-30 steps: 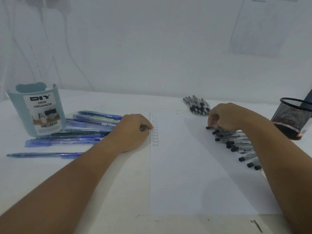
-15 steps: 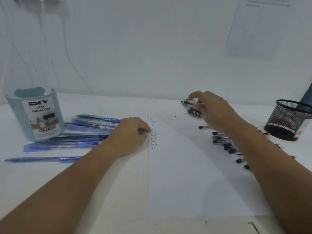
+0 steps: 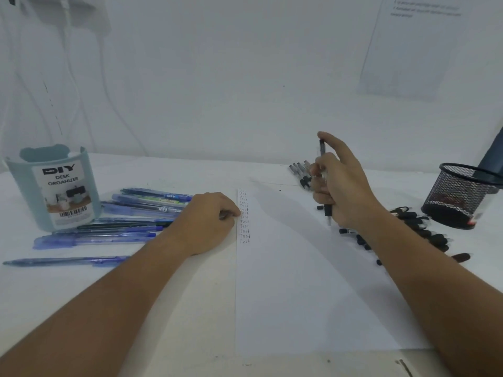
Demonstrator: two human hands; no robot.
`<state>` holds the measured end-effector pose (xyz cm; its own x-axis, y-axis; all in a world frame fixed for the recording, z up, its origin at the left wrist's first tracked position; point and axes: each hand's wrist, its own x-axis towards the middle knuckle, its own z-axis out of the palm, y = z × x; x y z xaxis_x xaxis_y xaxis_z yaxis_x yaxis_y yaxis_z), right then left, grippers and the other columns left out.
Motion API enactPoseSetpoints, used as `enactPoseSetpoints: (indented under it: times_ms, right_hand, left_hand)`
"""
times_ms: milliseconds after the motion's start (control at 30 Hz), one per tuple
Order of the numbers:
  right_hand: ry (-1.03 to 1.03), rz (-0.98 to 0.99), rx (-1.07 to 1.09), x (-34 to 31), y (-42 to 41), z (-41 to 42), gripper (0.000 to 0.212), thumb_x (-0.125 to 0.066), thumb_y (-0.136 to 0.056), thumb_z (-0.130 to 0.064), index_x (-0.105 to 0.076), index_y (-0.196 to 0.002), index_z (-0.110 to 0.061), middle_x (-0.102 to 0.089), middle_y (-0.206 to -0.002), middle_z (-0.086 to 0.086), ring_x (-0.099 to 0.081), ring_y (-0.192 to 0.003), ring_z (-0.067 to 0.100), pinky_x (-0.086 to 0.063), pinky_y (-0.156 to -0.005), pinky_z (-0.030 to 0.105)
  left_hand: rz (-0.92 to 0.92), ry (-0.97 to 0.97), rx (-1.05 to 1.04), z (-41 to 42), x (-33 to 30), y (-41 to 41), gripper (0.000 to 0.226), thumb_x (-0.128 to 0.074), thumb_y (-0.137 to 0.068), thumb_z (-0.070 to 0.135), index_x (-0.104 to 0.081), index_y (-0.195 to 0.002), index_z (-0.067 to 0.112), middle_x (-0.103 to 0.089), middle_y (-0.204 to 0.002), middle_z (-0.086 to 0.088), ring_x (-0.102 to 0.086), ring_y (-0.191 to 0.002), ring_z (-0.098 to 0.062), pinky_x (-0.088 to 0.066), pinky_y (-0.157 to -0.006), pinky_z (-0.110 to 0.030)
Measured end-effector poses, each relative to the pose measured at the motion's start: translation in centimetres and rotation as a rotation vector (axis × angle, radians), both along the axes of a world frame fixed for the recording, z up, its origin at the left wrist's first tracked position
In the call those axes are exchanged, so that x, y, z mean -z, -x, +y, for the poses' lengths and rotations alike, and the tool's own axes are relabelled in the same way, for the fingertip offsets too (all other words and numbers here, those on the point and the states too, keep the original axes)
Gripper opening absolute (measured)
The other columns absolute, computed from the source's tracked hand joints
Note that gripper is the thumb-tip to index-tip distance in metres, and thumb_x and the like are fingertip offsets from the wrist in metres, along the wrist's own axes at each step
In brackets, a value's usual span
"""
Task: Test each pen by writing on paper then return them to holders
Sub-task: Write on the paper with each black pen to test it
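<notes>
My right hand (image 3: 343, 186) grips a black pen (image 3: 327, 210) upright above the white paper (image 3: 299, 281), thumb on its top end and tip pointing down. My left hand (image 3: 208, 221) rests curled at the paper's left edge, beside a column of handwritten "Test" words (image 3: 244, 216); I see no pen in it. Several black pens (image 3: 298, 169) lie in a bunch behind the right hand. More black pens (image 3: 420, 227) lie in a row under my right forearm. Blue pens (image 3: 136, 213) lie to the left of the paper.
A teal desk organizer (image 3: 54, 186) stands at the far left behind the blue pens. A black mesh pen cup (image 3: 460, 197) stands at the far right. One blue pen (image 3: 65, 261) lies alone near the left front. A white wall runs along the back.
My right hand reached from the row of pens to the far bunch, then lifted with one black pen held upright. My left hand stayed in place.
</notes>
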<state>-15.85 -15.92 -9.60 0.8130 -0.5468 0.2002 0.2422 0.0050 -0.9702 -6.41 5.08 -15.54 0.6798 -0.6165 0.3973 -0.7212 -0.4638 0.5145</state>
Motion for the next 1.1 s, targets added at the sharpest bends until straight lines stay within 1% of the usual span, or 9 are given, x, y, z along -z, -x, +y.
enactPoseSetpoints:
  times_ms: [133, 333, 467, 533, 567, 700, 833, 933, 1100]
  right_hand:
    - [-0.14, 0.008, -0.006, 0.3, 0.1, 0.2, 0.045, -0.044, -0.091, -0.001, -0.06, -0.119, -0.032, -0.047, -0.062, -0.001, -0.024, -0.046, 0.012, -0.016, -0.039, 0.019]
    - [-0.164, 0.027, 0.033, 0.5, 0.2, 0.0, 0.034, -0.044, -0.09, 0.002, -0.057, -0.107, -0.025, -0.042, -0.064, 0.001, -0.024, -0.044, 0.011, -0.017, -0.036, 0.018]
    - [-0.226, -0.015, -0.025, 0.5, 0.3, 0.3, 0.023, -0.047, -0.096, 0.001, -0.056, -0.112, -0.013, -0.061, -0.069, 0.01, -0.041, -0.048, 0.015, -0.035, -0.04, 0.022]
    - [-0.151, 0.001, -0.05, 0.6, 0.4, 0.4, 0.009, -0.051, -0.1, -0.01, -0.058, -0.104, -0.005, -0.069, -0.076, 0.012, -0.054, -0.056, 0.018, -0.049, -0.052, 0.027]
    - [-0.059, 0.042, -0.04, 0.7, 0.5, 0.3, 0.017, -0.051, -0.102, -0.018, -0.061, -0.1, -0.005, -0.071, -0.077, 0.009, -0.056, -0.061, 0.018, -0.051, -0.057, 0.028]
    - [0.17, 0.146, -0.019, 0.7, 0.8, 0.6, 0.033, -0.04, -0.104, -0.042, -0.051, -0.096, -0.012, -0.072, -0.073, 0.015, -0.048, -0.049, 0.019, -0.039, -0.045, 0.025]
    - [0.164, 0.144, -0.125, 0.0, 0.9, 1.2, 0.018, -0.053, -0.101, -0.023, -0.041, -0.108, -0.012, -0.068, -0.084, 0.025, -0.06, -0.057, 0.024, -0.053, -0.052, 0.029]
    - [0.237, 0.18, -0.176, 0.2, 1.1, 2.4, 0.028, -0.064, -0.091, 0.001, -0.045, -0.11, -0.007, -0.062, -0.084, 0.021, -0.059, -0.06, 0.02, -0.052, -0.056, 0.026]
    - [0.196, 0.189, -0.222, 2.4, 2.1, 5.7, 0.016, -0.062, -0.092, 0.002, -0.049, -0.097, -0.006, -0.062, -0.077, 0.016, -0.062, -0.061, 0.021, -0.055, -0.059, 0.028]
  left_hand:
    - [-0.011, -0.006, -0.004, 0.0, 0.1, 0.0, 0.026, -0.054, -0.087, 0.004, -0.073, -0.101, 0.014, -0.066, -0.107, 0.005, -0.058, -0.1, -0.009, -0.039, -0.091, -0.014]
    - [-0.028, -0.021, -0.005, 0.0, 0.0, 0.0, 0.026, -0.054, -0.087, 0.004, -0.073, -0.101, 0.015, -0.067, -0.108, 0.004, -0.058, -0.1, -0.009, -0.039, -0.092, -0.016]
    - [-0.007, -0.017, -0.008, 0.0, -0.1, 0.1, 0.026, -0.053, -0.088, 0.005, -0.073, -0.102, 0.015, -0.066, -0.108, 0.005, -0.058, -0.1, -0.009, -0.04, -0.092, -0.017]
    - [-0.003, -0.017, -0.007, 0.0, -0.1, 0.1, 0.026, -0.053, -0.088, 0.005, -0.072, -0.102, 0.015, -0.066, -0.108, 0.005, -0.058, -0.1, -0.009, -0.04, -0.091, -0.016]
    - [-0.001, -0.016, -0.004, 0.0, -0.1, 0.1, 0.026, -0.053, -0.088, 0.005, -0.072, -0.103, 0.014, -0.066, -0.108, 0.005, -0.058, -0.1, -0.009, -0.041, -0.091, -0.016]
    - [-0.002, -0.018, -0.005, 0.0, 0.0, 0.0, 0.027, -0.053, -0.088, 0.005, -0.073, -0.103, 0.014, -0.067, -0.109, 0.004, -0.059, -0.1, -0.01, -0.043, -0.092, -0.02]
    - [0.0, -0.029, -0.009, 0.0, 0.0, 0.0, 0.027, -0.052, -0.088, 0.006, -0.072, -0.103, 0.015, -0.066, -0.109, 0.004, -0.058, -0.1, -0.009, -0.041, -0.089, -0.016]
    - [-0.003, -0.036, -0.009, 0.0, -0.1, 0.1, 0.027, -0.052, -0.088, 0.007, -0.072, -0.105, 0.014, -0.066, -0.111, 0.003, -0.058, -0.101, -0.01, -0.041, -0.09, -0.018]
    - [-0.021, -0.064, -0.012, -0.1, -0.3, 0.3, 0.028, -0.05, -0.089, 0.008, -0.07, -0.108, 0.013, -0.065, -0.115, 0.001, -0.056, -0.106, -0.013, -0.042, -0.094, -0.023]
